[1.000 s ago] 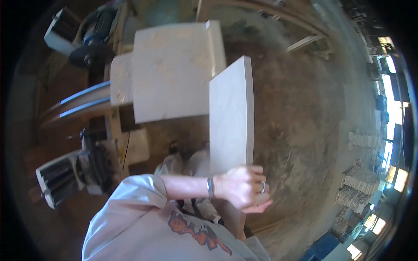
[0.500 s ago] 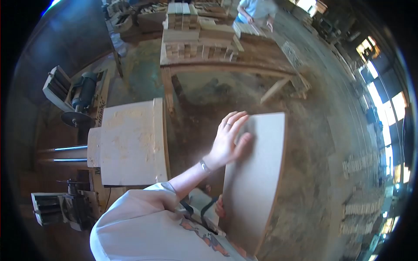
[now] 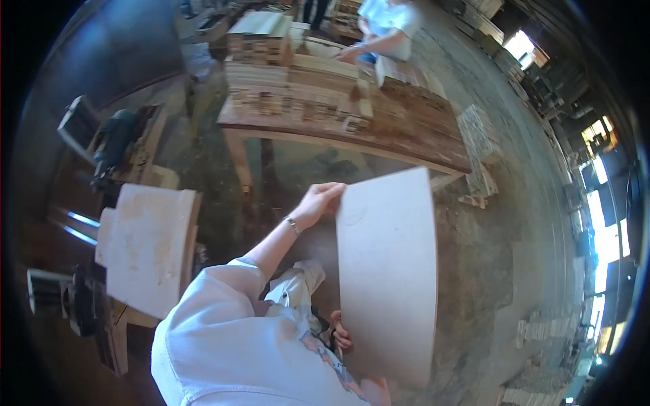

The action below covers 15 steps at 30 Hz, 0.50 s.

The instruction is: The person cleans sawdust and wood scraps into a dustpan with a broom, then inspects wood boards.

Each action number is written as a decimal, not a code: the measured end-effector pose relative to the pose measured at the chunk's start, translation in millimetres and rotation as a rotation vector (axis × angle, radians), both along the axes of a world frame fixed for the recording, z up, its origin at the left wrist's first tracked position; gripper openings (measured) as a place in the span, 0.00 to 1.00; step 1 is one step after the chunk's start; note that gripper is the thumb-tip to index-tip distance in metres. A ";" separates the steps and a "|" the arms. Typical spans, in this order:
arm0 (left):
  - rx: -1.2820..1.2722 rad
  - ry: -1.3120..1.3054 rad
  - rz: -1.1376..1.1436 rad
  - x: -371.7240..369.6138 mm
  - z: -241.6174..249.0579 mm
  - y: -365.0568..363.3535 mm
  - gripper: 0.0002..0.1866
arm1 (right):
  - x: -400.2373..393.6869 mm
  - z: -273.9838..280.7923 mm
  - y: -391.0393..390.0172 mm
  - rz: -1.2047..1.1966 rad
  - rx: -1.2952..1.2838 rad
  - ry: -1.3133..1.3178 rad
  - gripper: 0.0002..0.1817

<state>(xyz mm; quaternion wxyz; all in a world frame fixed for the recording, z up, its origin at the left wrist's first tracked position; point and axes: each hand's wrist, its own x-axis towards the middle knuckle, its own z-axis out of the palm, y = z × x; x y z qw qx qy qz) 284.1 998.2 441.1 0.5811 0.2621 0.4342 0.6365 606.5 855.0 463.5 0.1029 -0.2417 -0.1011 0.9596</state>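
A flat, pale wooden board (image 3: 387,271) stands tilted in front of my body, its broad face toward the camera. My left hand (image 3: 321,203), with a bracelet or watch at the wrist, grips the board's upper left corner. Its fingertips are partly hidden at the edge. Lower down, my right hand (image 3: 340,331) has its fingers curled at the board's left edge near my waist. Much of that hand and its forearm is out of sight behind the board and my shirt.
Left of me is a machine with a flat wooden top (image 3: 150,247) and a motor (image 3: 116,145). Ahead, a wooden table (image 3: 406,139) bears stacked wood strips (image 3: 261,84); a person (image 3: 386,34) works behind it. More stacked strips (image 3: 548,328) lie at right.
My left hand has gone from lying on the board's face to gripping its upper corner. The board now shows more of its face. The view has shifted, bringing the table's top more into sight.
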 end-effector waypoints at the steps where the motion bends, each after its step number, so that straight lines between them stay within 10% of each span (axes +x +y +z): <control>1: -0.020 -0.053 0.000 0.2 -16.5 24.0 0.18 | 10.2 10.4 28.7 -0.014 -0.043 0.019 0.36; 10: -0.282 -0.282 -0.130 71.0 -56.1 198.9 0.16 | 113.5 17.9 276.4 0.172 -0.559 0.539 0.41; 15: -0.470 -0.170 -0.044 94.3 -77.2 263.2 0.13 | 151.3 34.9 379.4 0.201 -0.525 0.193 0.41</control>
